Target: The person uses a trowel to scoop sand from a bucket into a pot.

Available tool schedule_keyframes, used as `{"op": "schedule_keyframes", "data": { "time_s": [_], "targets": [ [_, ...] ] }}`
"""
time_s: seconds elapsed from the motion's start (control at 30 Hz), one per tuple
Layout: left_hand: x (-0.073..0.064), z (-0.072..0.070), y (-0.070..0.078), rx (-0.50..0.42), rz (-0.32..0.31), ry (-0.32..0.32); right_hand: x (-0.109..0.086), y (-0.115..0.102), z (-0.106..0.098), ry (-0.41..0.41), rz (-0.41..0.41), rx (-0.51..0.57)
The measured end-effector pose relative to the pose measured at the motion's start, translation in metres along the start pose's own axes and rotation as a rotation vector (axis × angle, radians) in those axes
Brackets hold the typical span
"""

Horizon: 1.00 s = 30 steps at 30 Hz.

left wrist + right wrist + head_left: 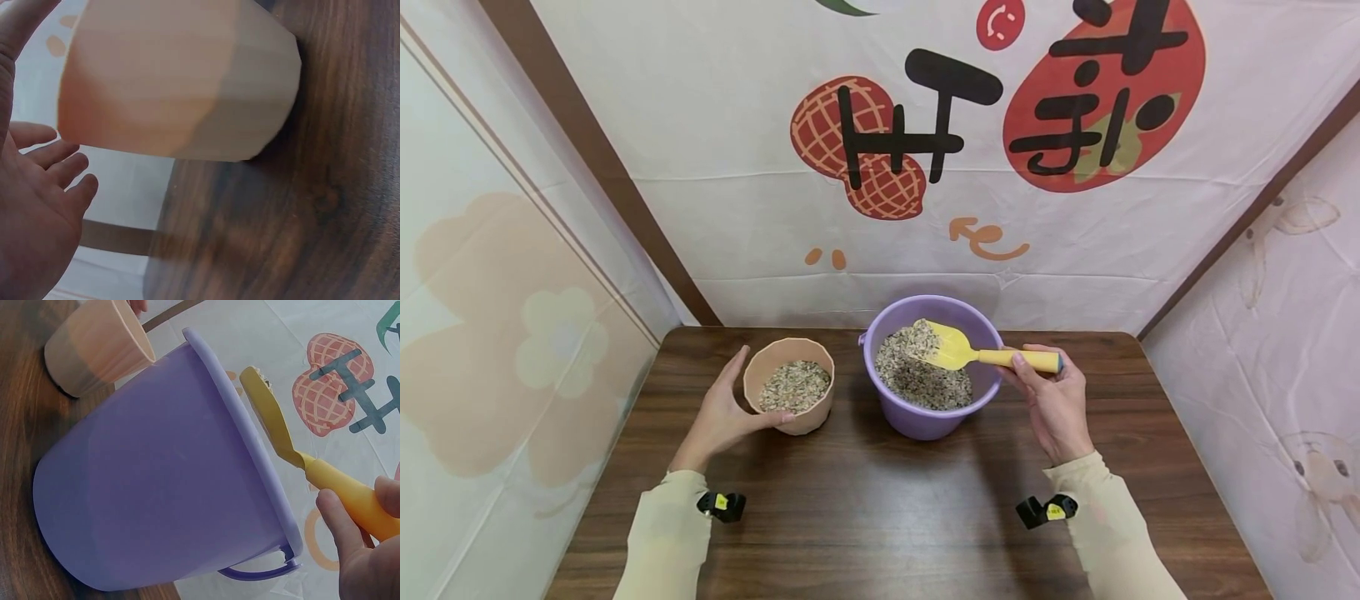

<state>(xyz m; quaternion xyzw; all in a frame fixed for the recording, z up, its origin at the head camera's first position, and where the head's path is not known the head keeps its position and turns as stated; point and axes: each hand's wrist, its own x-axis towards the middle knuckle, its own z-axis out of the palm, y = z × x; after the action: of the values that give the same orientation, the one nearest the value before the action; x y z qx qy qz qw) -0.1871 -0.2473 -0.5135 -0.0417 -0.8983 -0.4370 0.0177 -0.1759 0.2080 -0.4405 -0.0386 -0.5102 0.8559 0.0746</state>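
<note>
A peach flowerpot [817,417] with a scalloped rim stands on the left, partly filled with speckled grains [795,386]. My left hand [724,417] spans its left side, thumb along the front rim and fingers at the far side. In the left wrist view, fingertips [69,150] are right at the rim. My right hand [1058,404] grips the handle of a yellow trowel [955,346], which has a blue end. Grains lie on the trowel's blade, held over a purple bucket [917,423] that contains more of the same grains.
Both containers stand near the back edge of a dark wooden table [880,517]. Behind it hangs a white printed cloth [737,208], and more printed cloth encloses both sides. The bucket's purple handle [259,573] hangs at its rim.
</note>
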Motion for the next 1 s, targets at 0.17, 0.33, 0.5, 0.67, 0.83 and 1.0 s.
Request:
{"op": "schedule_keyframes", "data": {
  "time_s": [0.17,0.33,0.5,0.67,0.83,1.0],
  "targets": [
    [-0.001,0.003,-0.006,-0.015,-0.015,-0.008,0.0,0.0,0.0,-0.001,-0.003,0.006],
    [-0.003,0.006,-0.009,-0.022,-0.026,-0.011,0.0,0.001,0.0,0.005,0.0,0.016],
    [-0.003,0.009,-0.011,-0.052,-0.025,-0.015,0.0,0.001,0.0,0.004,-0.002,0.024],
    [-0.003,0.012,-0.013,-0.076,-0.026,-0.017,-0.001,0.002,0.004,0.001,-0.006,0.019],
    [-0.003,0.012,-0.015,-0.088,-0.023,-0.014,-0.002,0.003,0.015,-0.016,-0.012,0.017],
    [-0.002,0.013,-0.015,-0.092,-0.002,-0.001,-0.001,0.008,0.032,-0.054,-0.012,0.02]
  ]
}}
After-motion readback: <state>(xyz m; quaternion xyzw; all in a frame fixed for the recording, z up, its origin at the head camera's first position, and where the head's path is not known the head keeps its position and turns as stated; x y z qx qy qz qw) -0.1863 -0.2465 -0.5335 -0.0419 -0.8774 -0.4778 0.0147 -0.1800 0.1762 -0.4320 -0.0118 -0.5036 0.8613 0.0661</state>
